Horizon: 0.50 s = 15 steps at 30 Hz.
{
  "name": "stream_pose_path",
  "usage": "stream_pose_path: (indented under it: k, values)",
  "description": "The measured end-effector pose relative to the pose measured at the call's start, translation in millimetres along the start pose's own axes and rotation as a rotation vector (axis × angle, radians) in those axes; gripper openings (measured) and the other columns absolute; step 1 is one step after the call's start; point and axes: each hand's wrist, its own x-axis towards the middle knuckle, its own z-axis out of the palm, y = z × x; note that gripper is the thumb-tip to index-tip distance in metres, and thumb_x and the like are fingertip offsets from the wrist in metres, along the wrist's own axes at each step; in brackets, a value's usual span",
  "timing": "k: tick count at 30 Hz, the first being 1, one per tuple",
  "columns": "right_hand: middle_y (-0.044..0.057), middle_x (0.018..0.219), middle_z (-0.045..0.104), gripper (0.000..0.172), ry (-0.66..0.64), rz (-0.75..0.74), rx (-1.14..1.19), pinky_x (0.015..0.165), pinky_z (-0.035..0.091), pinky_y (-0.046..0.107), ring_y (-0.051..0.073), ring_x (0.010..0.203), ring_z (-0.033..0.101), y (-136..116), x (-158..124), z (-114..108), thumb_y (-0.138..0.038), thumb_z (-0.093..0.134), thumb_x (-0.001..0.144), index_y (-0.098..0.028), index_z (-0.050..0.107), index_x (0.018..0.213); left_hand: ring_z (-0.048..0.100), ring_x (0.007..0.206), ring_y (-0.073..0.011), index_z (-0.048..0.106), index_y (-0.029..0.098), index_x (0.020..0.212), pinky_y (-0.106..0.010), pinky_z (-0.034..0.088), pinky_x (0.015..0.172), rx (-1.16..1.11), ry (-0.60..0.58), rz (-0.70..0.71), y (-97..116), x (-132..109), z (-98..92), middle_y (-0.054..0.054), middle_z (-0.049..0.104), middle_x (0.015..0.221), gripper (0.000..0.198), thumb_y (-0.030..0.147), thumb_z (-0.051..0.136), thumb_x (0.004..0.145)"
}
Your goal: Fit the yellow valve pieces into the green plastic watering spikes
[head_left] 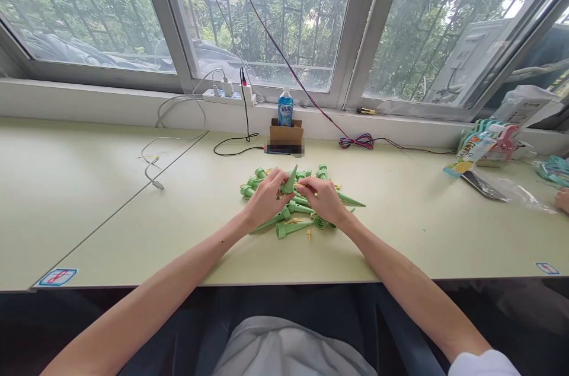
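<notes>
Over a heap of green plastic plant watering spikes, my left hand is closed around one green watering spike, its pointed tip upward and slightly to the right. My right hand meets it from the right, thumb and finger pinched on a small yellow plastic piece at the spike's side. Whether that piece is inside the spike or only against it, I cannot tell. Several more yellow pieces lie among the spikes, one yellow nozzle-shaped piece at the front of the heap.
Behind the heap stands a cardboard box with a blue bottle. A white cable lies left, a bundled red-blue wire back right. Farther right are a phone, a drink pouch and another person's hand.
</notes>
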Motion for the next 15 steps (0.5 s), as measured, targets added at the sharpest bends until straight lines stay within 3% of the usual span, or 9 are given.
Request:
stream_pose_path:
  k: [8, 15]
  values:
    - [0.000, 0.064, 0.057, 0.026, -0.028, 0.007, 0.003, 0.058, 0.039, 0.025, 0.013, 0.057, 0.046, -0.5, -1.1, -0.1, -0.034, 0.049, 0.096, -0.018, 0.064, 0.081, 0.050, 0.064, -0.0107, 0.048, 0.022, 0.095, -0.026, 0.048, 0.060, 0.009, 0.006, 0.014, -2.9, -0.3, 0.7, -0.001, 0.049, 0.097, 0.017, 0.024, 0.062, 0.087]
    - [0.002, 0.069, 0.063, 0.027, 0.077, 0.035, 0.021, 0.060, 0.042, 0.025, 0.014, 0.059, 0.051, -2.7, -0.1, -2.6, -0.037, 0.048, 0.097, -0.018, 0.064, 0.087, 0.059, 0.080, -0.0140, 0.046, 0.024, 0.116, -0.026, 0.051, 0.063, -0.036, 0.019, -0.008, -2.8, 0.2, 0.9, -0.005, 0.049, 0.108, 0.030, 0.028, 0.060, 0.090]
